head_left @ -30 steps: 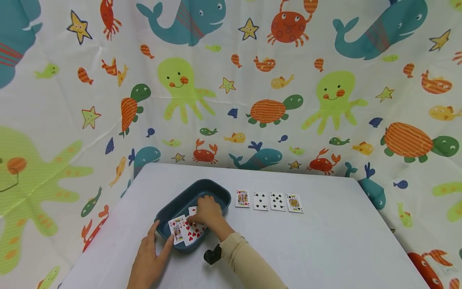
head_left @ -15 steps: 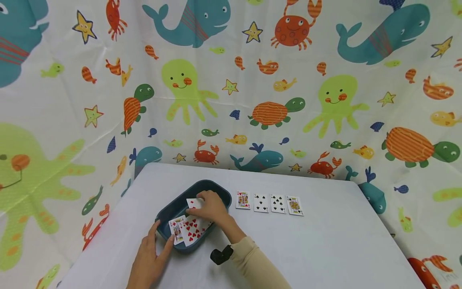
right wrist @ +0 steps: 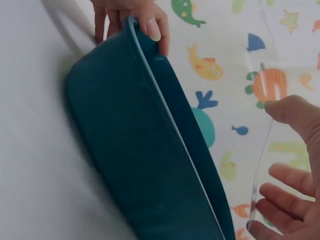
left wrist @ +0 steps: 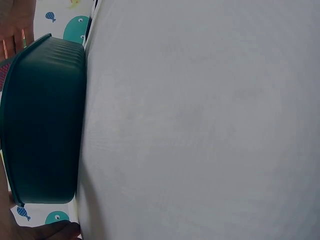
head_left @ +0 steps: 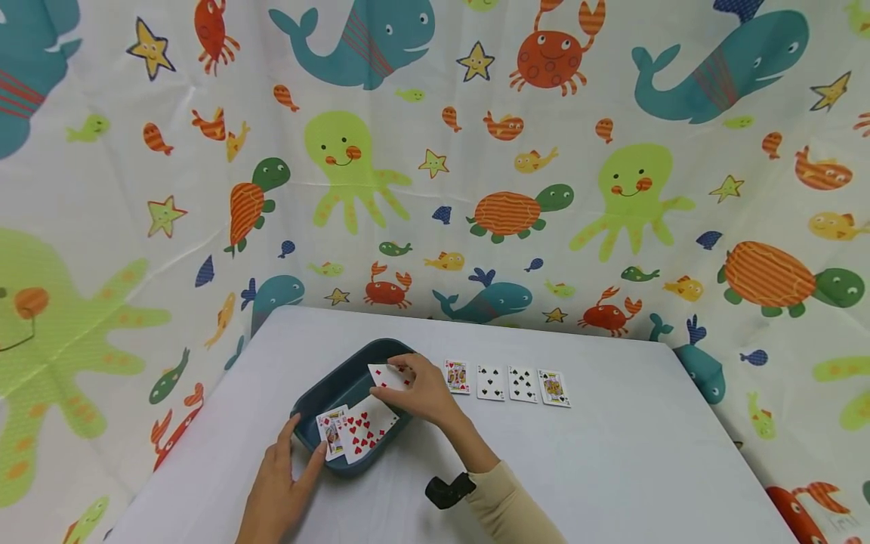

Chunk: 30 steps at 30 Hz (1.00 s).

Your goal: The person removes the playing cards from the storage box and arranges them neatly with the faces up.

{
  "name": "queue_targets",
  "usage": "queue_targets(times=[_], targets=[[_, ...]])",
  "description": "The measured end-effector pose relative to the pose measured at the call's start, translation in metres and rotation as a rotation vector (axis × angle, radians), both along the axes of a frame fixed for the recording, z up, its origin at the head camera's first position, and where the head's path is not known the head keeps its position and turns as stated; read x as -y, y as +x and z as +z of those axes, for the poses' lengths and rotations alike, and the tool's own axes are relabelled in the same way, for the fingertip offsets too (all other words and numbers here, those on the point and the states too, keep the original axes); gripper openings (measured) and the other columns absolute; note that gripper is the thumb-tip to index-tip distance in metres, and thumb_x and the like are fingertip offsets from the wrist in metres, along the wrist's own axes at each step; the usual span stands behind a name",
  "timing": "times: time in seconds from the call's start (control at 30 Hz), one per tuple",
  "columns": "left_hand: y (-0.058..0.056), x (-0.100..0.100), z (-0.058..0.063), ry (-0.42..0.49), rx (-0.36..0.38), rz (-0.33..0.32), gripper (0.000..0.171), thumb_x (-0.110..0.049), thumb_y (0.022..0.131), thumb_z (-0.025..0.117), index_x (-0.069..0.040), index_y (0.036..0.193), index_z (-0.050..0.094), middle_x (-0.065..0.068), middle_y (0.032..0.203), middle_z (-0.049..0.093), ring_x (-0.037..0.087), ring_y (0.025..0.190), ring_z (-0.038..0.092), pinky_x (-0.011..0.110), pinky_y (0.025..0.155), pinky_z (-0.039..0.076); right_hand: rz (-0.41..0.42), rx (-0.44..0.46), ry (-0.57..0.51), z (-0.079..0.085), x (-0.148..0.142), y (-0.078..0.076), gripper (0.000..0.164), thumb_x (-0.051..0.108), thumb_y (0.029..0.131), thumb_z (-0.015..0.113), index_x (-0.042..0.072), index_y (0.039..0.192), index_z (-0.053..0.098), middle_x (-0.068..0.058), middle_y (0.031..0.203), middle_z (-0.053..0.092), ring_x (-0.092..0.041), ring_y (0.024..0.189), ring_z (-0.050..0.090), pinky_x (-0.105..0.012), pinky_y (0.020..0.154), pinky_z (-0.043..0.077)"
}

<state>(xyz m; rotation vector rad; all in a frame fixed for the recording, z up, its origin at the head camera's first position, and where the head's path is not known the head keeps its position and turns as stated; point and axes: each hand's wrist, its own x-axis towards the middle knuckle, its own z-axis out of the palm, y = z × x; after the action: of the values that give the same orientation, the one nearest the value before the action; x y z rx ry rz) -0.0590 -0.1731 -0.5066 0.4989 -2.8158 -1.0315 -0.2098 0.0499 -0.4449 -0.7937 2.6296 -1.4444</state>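
In the head view, a dark teal tub sits on the white table. My left hand grips its near left end, thumb over the rim and the other fingers along the outside. With thumb and fingers, my right hand pinches a diamonds playing card above the tub's right side. That card shows edge-on as a thin line in the right wrist view. Inside the tub, a face card lies beside a card with many hearts, partly overlapped by it. The left wrist view shows mostly the tub's outer wall.
Right of the tub, a row of face-up cards lies on the table: a red face card, two spades number cards and a black face card. A sea-animal curtain hangs behind the table.
My right hand has lifted the diamonds card from inside the tub and carried it rightward towards the tub's right rim. My left hand has stayed on the tub.
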Motion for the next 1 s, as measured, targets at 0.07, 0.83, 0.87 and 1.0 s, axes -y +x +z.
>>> queue_targets(times=[0.07,0.83,0.87,1.0], targets=[[0.0,0.0,0.0,-0.001,0.009,0.002,0.082,-0.058,0.102,0.052,-0.014,0.161,0.016,0.04,0.143,0.043,0.058,0.13,0.047,0.07,0.104,0.04,0.008,-0.017,0.001,0.0,-0.008,0.001,0.062,0.046,0.083,0.082,0.012,0.132,0.067,-0.003,0.125,0.066,-0.018,0.11,0.059,-0.037,0.093,0.053],[0.001,-0.001,0.003,0.001,0.027,-0.005,0.084,-0.06,0.102,0.05,-0.013,0.162,0.014,0.04,0.146,0.04,0.058,0.133,0.044,0.07,0.105,0.039,0.21,-0.147,0.149,-0.021,-0.108,0.001,0.065,0.041,0.081,0.086,0.017,0.137,0.062,0.004,0.138,0.059,-0.017,0.122,0.054,-0.047,0.101,0.05],[0.001,-0.001,0.003,0.002,0.024,-0.006,0.084,-0.06,0.102,0.05,-0.014,0.162,0.014,0.04,0.146,0.04,0.058,0.133,0.044,0.07,0.105,0.039,0.219,-0.151,0.168,-0.023,-0.112,0.0,0.066,0.041,0.081,0.086,0.016,0.137,0.062,0.004,0.139,0.058,-0.017,0.123,0.054,-0.047,0.101,0.049],[0.0,0.0,0.002,-0.002,0.03,-0.004,0.084,-0.06,0.102,0.05,-0.014,0.162,0.014,0.04,0.146,0.04,0.058,0.133,0.044,0.07,0.105,0.039,0.262,-0.144,0.218,-0.028,-0.123,-0.001,0.067,0.041,0.081,0.086,0.014,0.138,0.062,0.001,0.142,0.057,-0.019,0.129,0.051,-0.045,0.104,0.049]])
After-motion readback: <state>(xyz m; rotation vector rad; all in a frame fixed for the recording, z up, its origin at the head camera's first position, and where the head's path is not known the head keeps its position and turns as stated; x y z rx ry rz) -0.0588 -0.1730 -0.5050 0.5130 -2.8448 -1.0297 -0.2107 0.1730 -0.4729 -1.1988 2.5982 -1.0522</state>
